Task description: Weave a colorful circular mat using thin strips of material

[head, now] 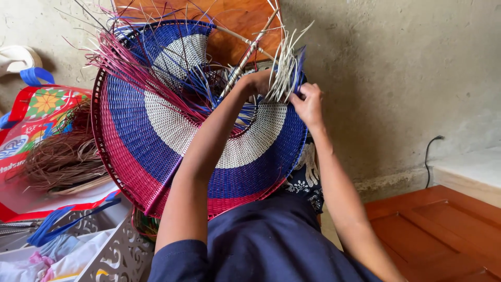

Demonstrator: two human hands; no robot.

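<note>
You are weaving the round woven basket of white, blue and red bands [156, 130], standing across your lap. Your right hand [309, 104] is pinching a blue strip at two o'clock; your left hand [255, 82], closed around the pale loose strands [284, 68], is steadying them. Keep tension even.

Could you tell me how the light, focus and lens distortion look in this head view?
Head view: soft, even light without glare; the woven disc and both hands, left hand and right hand, are sharp; wide-angle stretch lengthens the forearms and bends the wall edges.
</note>
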